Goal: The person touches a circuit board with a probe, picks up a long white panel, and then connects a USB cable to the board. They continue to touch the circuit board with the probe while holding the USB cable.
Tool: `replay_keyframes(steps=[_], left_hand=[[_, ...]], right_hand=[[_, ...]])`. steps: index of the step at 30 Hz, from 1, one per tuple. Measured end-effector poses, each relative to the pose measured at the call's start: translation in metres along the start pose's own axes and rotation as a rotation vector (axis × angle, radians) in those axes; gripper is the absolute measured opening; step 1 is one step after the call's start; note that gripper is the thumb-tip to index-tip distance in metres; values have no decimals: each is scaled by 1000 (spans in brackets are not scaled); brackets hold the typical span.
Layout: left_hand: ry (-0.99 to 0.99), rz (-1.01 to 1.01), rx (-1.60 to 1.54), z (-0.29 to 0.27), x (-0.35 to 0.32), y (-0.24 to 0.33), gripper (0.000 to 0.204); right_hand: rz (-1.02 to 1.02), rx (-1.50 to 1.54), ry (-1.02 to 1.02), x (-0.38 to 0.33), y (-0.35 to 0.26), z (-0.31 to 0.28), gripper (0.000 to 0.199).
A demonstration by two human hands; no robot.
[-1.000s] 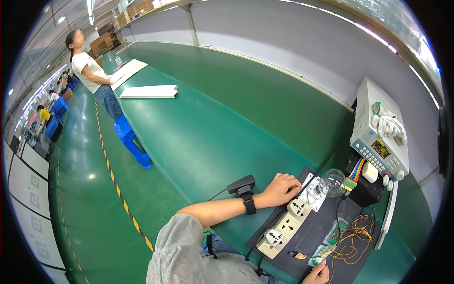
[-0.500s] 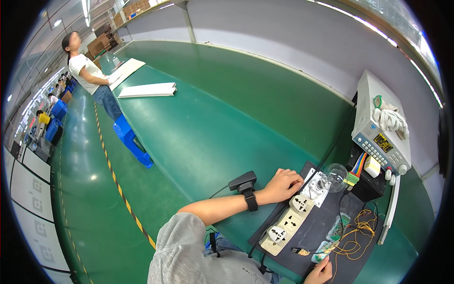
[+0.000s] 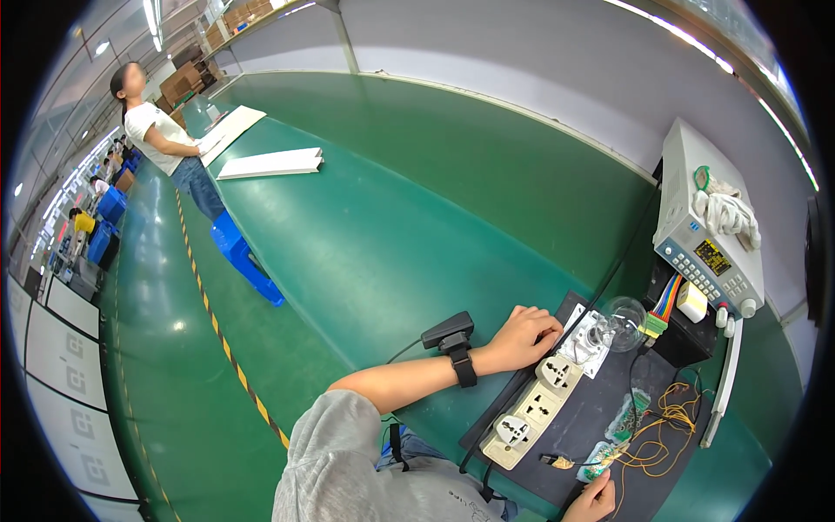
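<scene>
My left hand rests palm down on the green table, beside the dark mat's edge and a black cable, fingers loosely bent and holding nothing. A black strap with a small black device is on that wrist. At the lower edge, my right hand pinches the near end of a small green circuit board in a clear wrapping. A second wrapped circuit board lies just beyond it, with thin yellow wires tangled alongside. Between my hands is a cream power strip with plug adapters; a clear glass bulb stands at its far end.
To the right stands a grey bench instrument with white gloves on top. A black box with rainbow ribbon wires sits below it. White panels lie farther along the table, near a standing person. A blue stool is beside the table.
The view has shifted very slightly, so the bench items appear a little farther right. Both hands keep their places relative to the power strip and the board.
</scene>
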State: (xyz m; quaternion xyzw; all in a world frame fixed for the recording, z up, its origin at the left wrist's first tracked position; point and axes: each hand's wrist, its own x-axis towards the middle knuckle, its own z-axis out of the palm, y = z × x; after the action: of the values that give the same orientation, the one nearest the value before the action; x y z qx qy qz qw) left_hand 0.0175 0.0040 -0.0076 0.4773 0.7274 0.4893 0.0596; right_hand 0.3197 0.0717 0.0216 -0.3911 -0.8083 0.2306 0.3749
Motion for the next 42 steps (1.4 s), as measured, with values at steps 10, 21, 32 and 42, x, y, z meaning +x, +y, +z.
replay_keyframes(steps=[10,21,32,42], left_hand=[[8,-10,-7,-1,1,2,10],[13,-1,-9,0,0,1,9],[13,-7,-12,1,0,2,9],[21,-7,15,-5,0,-4,11]], right_hand=[[6,-22,5,0,0,1,41],[34,-13,6,-2,2,2,42],[42,-2,7,0,0,1,42],[33,-12,5,1,-5,5,42]])
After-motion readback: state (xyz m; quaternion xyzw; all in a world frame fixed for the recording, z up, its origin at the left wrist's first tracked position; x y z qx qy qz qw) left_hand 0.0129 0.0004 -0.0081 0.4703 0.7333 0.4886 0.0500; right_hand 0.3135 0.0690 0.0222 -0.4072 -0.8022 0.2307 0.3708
